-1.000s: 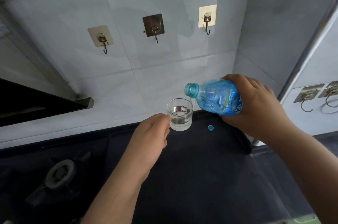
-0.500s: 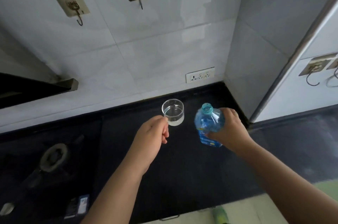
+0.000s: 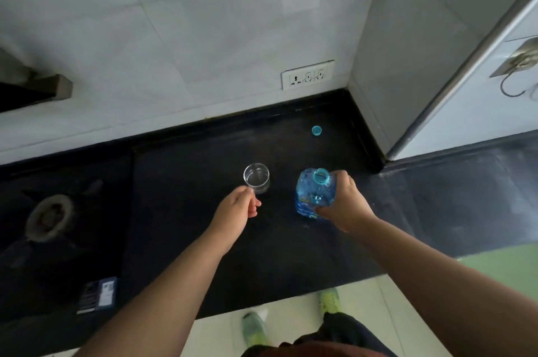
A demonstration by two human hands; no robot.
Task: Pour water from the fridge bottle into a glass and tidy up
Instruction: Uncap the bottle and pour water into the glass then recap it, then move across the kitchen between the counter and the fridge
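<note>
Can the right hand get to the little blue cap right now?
Probably not yet: the right hand grips the bottle. Nothing blocks the cap lying further back on the counter.

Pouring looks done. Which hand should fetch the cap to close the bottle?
Left, probably. The right hand grips the open bottle upright on the counter, so it is busy. The left hand only pinches the glass, which stands on the counter. The cap lies beyond, near the corner.
</note>
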